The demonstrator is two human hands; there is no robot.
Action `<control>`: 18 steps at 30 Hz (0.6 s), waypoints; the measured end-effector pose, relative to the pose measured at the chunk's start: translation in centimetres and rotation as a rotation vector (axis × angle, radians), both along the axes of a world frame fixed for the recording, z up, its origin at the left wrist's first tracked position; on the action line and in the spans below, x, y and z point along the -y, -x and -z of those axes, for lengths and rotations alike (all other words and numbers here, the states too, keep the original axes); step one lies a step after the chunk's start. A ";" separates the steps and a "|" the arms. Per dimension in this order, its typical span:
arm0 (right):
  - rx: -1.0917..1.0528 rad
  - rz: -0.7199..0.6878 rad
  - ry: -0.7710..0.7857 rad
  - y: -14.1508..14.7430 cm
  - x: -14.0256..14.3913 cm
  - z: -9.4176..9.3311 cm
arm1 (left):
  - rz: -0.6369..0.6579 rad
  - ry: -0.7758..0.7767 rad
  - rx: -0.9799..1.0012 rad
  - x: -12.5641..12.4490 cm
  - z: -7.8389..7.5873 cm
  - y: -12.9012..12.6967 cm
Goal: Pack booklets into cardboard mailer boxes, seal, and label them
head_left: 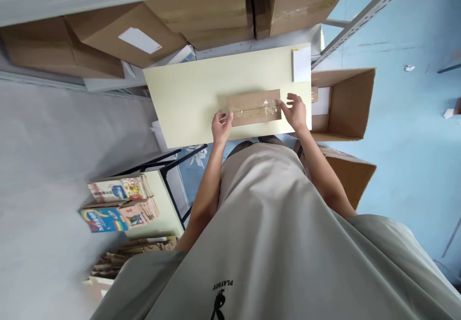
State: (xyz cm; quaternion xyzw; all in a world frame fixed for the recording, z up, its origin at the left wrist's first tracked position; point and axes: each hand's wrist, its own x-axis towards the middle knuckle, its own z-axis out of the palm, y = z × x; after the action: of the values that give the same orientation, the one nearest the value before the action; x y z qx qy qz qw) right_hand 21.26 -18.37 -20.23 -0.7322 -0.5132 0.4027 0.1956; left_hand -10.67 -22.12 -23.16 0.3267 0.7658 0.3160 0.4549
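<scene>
A flat cardboard box [254, 108], with clear tape along its middle seam, lies on a pale yellow tabletop [190, 89]. My left hand [222, 127] is at the box's left end, its thumb against the edge and its other fingers apart, off the cardboard. At the opposite end, my right hand [295, 112] touches the right edge with its thumb, while its fingers stretch away from the box. Neither hand is wrapped round it. A white pad or stack of paper [301, 65] lies at the table's far right corner.
Large cardboard boxes [205, 15] stand on a shelf behind the table. An open carton [351, 104] adjoins its right edge, with another carton [349, 173] nearer me. To the left, a side table [160, 197] bears flattened printed cartons [104, 219]. A metal shelf post [363, 17] rises at right.
</scene>
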 end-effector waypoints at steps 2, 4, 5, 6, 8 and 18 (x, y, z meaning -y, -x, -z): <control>-0.139 -0.004 -0.033 0.5 1.2 0.1 | 0.028 -0.048 0.059 0.6 -0.1 0.1; -0.263 -0.011 -0.024 1.3 2.7 0.0 | 0.093 -0.078 0.135 1.4 -0.4 0.3; -0.302 0.001 -0.026 1.7 3.7 -0.1 | 0.117 -0.088 0.163 1.8 -0.5 0.4; -0.330 0.022 -0.034 2.0 4.7 -0.2 | 0.127 -0.096 0.182 2.3 -0.6 0.6; -0.380 0.078 -0.051 2.6 7.0 -0.5 | 0.113 -0.111 0.197 3.2 -0.7 1.0; -0.367 0.216 -0.039 1.6 16.4 -3.1 | 0.087 -0.145 0.242 6.4 -1.6 0.6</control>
State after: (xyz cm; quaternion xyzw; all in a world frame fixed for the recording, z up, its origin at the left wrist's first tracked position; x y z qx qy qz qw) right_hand 19.63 -34.73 -17.16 -0.6934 -0.3951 0.4960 0.3423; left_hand -11.31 -28.53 -21.52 0.3509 0.6656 0.3875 0.5325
